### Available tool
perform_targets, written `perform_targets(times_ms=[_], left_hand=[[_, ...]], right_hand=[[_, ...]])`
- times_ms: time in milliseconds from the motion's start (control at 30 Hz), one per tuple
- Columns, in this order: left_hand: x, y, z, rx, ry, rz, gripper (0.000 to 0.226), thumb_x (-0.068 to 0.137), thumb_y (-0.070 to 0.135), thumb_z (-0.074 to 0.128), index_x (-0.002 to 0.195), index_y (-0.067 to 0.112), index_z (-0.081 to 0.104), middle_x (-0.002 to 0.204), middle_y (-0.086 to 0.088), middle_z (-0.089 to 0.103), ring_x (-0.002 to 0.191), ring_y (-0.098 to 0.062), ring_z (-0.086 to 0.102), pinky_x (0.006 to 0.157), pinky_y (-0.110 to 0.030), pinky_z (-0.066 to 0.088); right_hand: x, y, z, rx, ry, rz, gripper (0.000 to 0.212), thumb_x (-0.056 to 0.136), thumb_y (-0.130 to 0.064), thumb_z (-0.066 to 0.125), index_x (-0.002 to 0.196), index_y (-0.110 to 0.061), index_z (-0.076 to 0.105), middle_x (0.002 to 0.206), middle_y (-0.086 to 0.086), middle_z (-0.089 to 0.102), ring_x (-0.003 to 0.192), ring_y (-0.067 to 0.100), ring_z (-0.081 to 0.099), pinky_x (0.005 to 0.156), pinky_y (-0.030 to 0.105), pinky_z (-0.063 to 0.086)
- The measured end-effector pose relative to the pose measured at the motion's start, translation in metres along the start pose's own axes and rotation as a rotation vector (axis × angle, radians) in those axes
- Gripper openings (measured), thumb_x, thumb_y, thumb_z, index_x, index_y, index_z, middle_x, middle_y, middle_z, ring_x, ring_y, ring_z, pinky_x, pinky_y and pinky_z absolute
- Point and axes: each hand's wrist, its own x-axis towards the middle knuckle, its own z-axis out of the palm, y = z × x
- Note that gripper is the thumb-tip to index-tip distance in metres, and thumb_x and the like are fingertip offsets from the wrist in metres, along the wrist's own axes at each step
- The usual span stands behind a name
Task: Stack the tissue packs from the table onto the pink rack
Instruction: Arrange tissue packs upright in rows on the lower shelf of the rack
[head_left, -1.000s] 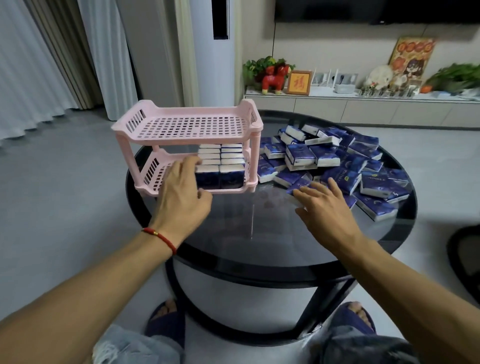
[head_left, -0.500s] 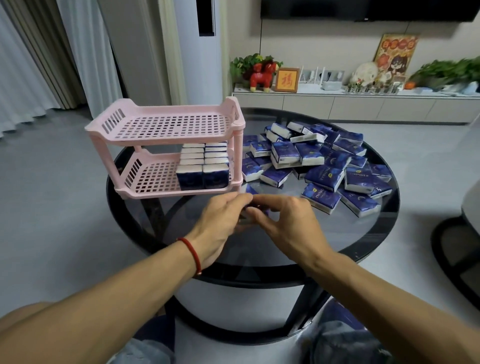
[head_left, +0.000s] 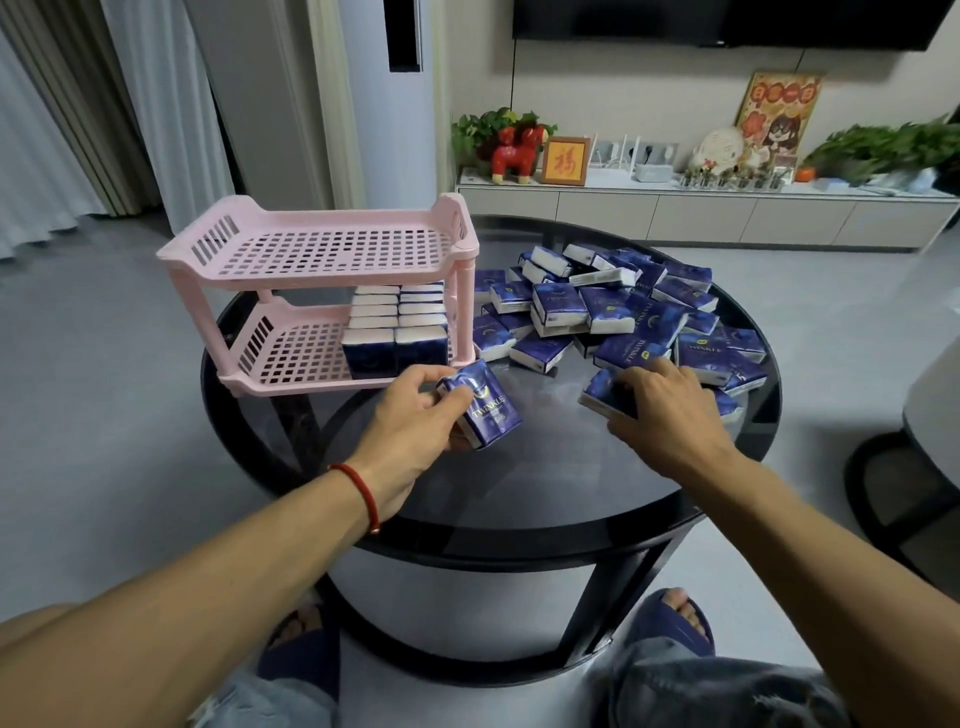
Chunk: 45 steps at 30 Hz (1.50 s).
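A pink two-tier rack (head_left: 317, 252) stands on the left of the round black glass table (head_left: 519, 493). Its lower shelf carries two rows of blue tissue packs (head_left: 397, 332) at the right end; the top shelf is bare. My left hand (head_left: 410, 421) grips a blue tissue pack (head_left: 485, 408) just in front of the rack's right corner. My right hand (head_left: 662, 415) lies on another blue pack (head_left: 602, 392) at the near edge of the loose pile of packs (head_left: 623, 312), fingers curled over it.
A low white cabinet (head_left: 701, 213) with plants, a red toy horse and frames runs along the back wall. A second dark table (head_left: 930, 415) juts in at the right edge. My feet in slippers show under the table.
The two hands, together at the table's middle half a second ago, have parted. My left hand now holds a pack near the rack; my right hand has reached right onto the pile.
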Motion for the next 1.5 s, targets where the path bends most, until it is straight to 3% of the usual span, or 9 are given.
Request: perform_targets(times_ms=[333, 533, 667, 733, 967, 1067, 1200, 1400, 1500], left_hand=[[-0.005, 0.000, -0.004, 0.026, -0.053, 0.015, 0.026, 0.105, 0.013, 0.055, 0.130, 0.018, 0.058, 0.107, -0.015, 0.074, 0.091, -0.033, 0.076, 0.070, -0.047, 0.065], [-0.005, 0.003, -0.009, 0.020, -0.021, 0.028, 0.026, 0.105, 0.010, 0.055, 0.127, 0.020, 0.064, 0.105, -0.008, 0.077, 0.087, -0.023, 0.077, 0.067, -0.039, 0.064], [0.000, 0.010, -0.018, 0.028, 0.049, 0.062, 0.027, 0.101, 0.010, 0.060, 0.123, 0.023, 0.066, 0.102, -0.005, 0.079, 0.094, -0.026, 0.077, 0.081, -0.050, 0.063], [0.002, 0.014, -0.026, 0.024, 0.081, 0.084, 0.035, 0.097, 0.008, 0.064, 0.127, 0.025, 0.063, 0.103, -0.003, 0.079, 0.096, -0.025, 0.077, 0.091, -0.052, 0.060], [0.001, 0.021, -0.045, -0.080, 0.015, 0.037, 0.019, 0.099, 0.009, 0.064, 0.118, 0.008, 0.067, 0.105, -0.012, 0.078, 0.097, -0.027, 0.075, 0.096, -0.051, 0.057], [0.002, 0.023, -0.053, -0.059, -0.010, 0.033, 0.018, 0.101, 0.008, 0.059, 0.115, 0.009, 0.071, 0.104, -0.010, 0.078, 0.094, -0.025, 0.073, 0.083, -0.042, 0.057], [0.000, 0.024, -0.064, -0.059, -0.007, -0.028, 0.022, 0.103, 0.016, 0.058, 0.121, 0.009, 0.070, 0.115, -0.015, 0.075, 0.105, -0.032, 0.073, 0.078, -0.043, 0.058], [-0.003, 0.025, -0.082, -0.160, 0.171, -0.087, 0.030, 0.105, 0.006, 0.048, 0.127, 0.020, 0.062, 0.120, -0.010, 0.070, 0.095, -0.030, 0.075, 0.075, -0.055, 0.063], [-0.008, 0.025, -0.087, -0.281, 0.151, -0.124, 0.027, 0.100, 0.005, 0.049, 0.121, 0.012, 0.064, 0.117, -0.020, 0.072, 0.099, -0.035, 0.072, 0.079, -0.055, 0.062]], right_hand=[[-0.010, -0.014, -0.023, 0.399, -0.070, -0.124, 0.064, 0.073, -0.021, 0.087, 0.129, -0.027, 0.059, 0.116, 0.002, 0.062, 0.105, 0.024, 0.059, 0.089, 0.041, 0.053], [-0.023, -0.039, -0.039, 0.779, -0.116, -0.263, 0.052, 0.080, -0.025, 0.086, 0.126, -0.029, 0.062, 0.118, -0.013, 0.063, 0.105, 0.003, 0.062, 0.086, 0.016, 0.054], [-0.026, -0.057, -0.045, 1.282, -0.384, -0.153, 0.019, 0.100, -0.013, 0.057, 0.113, -0.008, 0.069, 0.099, 0.014, 0.071, 0.089, 0.026, 0.065, 0.076, 0.031, 0.055], [-0.023, -0.064, -0.044, 1.461, -0.493, 0.013, 0.025, 0.103, -0.017, 0.046, 0.105, -0.004, 0.068, 0.095, 0.024, 0.065, 0.080, 0.034, 0.057, 0.068, 0.036, 0.048], [-0.006, -0.085, -0.028, 1.406, -0.608, -0.067, 0.028, 0.105, -0.026, 0.053, 0.095, -0.004, 0.068, 0.078, 0.010, 0.067, 0.065, 0.022, 0.057, 0.058, 0.031, 0.046], [-0.001, -0.098, -0.025, 1.133, -0.448, -0.243, 0.031, 0.099, -0.038, 0.063, 0.100, -0.008, 0.069, 0.078, -0.002, 0.071, 0.065, 0.011, 0.061, 0.060, 0.029, 0.048], [0.007, -0.122, -0.016, 0.916, -0.247, -0.245, 0.035, 0.088, -0.054, 0.071, 0.096, -0.019, 0.071, 0.086, 0.002, 0.078, 0.078, 0.022, 0.074, 0.071, 0.048, 0.061], [0.008, -0.160, -0.018, 1.523, -0.340, 0.009, 0.025, 0.098, -0.018, 0.066, 0.116, -0.001, 0.067, 0.105, 0.022, 0.073, 0.088, 0.029, 0.072, 0.081, 0.050, 0.063], [0.002, -0.175, -0.005, 1.496, -0.360, 0.075, 0.024, 0.095, -0.017, 0.071, 0.108, 0.002, 0.068, 0.078, 0.018, 0.070, 0.066, 0.025, 0.064, 0.083, 0.046, 0.061]])
